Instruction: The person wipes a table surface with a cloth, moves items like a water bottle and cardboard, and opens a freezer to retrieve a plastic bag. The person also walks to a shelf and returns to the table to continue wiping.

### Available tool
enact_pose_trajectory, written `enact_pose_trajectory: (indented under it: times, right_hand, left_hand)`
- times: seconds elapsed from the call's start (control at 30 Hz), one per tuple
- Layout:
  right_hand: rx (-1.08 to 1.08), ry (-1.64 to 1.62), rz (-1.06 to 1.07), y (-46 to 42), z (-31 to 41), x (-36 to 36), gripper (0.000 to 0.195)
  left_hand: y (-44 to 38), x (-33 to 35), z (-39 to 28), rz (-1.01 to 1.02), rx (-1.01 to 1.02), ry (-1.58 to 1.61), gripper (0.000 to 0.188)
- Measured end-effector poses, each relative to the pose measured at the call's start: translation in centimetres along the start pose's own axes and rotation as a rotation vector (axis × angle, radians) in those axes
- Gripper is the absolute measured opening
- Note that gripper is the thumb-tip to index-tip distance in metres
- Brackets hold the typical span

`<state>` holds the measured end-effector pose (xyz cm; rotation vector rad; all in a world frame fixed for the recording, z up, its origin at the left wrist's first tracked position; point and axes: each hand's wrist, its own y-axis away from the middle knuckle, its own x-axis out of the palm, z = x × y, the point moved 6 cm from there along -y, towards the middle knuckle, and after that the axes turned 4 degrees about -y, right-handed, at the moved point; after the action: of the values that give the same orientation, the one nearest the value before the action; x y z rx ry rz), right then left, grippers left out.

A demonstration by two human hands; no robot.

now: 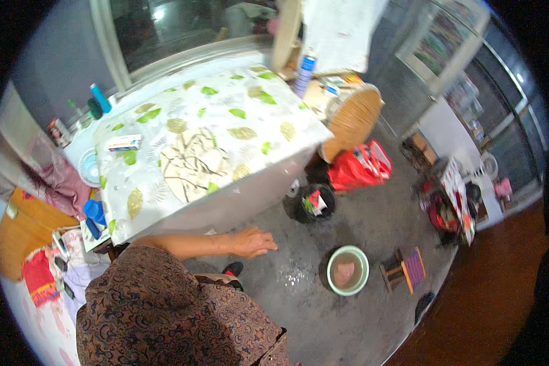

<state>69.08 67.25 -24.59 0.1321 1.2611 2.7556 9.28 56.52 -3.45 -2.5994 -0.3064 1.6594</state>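
Observation:
My left hand (255,242) is stretched out over the grey floor, beside the near side of a covered table (219,123). Its fingers are loosely extended and nothing shows in it. My right hand is out of view; a brown patterned sleeve shows at the bottom. On the floor to the right of my left hand stands a pale green basin (367,270) of water with a pinkish cloth (344,273) in it. A small folding stool (414,271) with a purple striped seat is right of the basin. A crumpled cream cloth with dark lines (192,164) lies on the table.
A black bin (331,201) with litter and a red bag (359,171) stand past the table's right end. A round woven lid (359,114) leans there. A small box (124,142) lies on the table. A bed (50,320) is at lower left, a glass door at far right.

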Motion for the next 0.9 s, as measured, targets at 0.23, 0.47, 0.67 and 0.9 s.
enact_pose_trajectory:
  times: [0.23,0.47,0.67,0.9]
  right_hand:
    - [0.051,0.268,0.335,-1.6,6.6,20.8,0.090]
    - [-0.050,0.575,0.472,-2.0,9.9,37.4,0.077]
    - [-0.105,0.695,0.541,-3.4,12.5,43.7,0.067]
    - [-0.308,0.695,0.535,-8.1,20.2,46.3,0.056]
  left_hand:
    - [2.9,-16.5,10.5,-0.474,-0.292,-0.456,0.022]
    - [23.1,-25.8,23.5,-0.750,-1.259,-0.937,0.040]
    - [37.0,-23.7,26.4,-0.847,-2.110,-0.386,0.059]
    - [34.5,-21.9,27.7,-0.789,-2.135,-0.487,0.066]
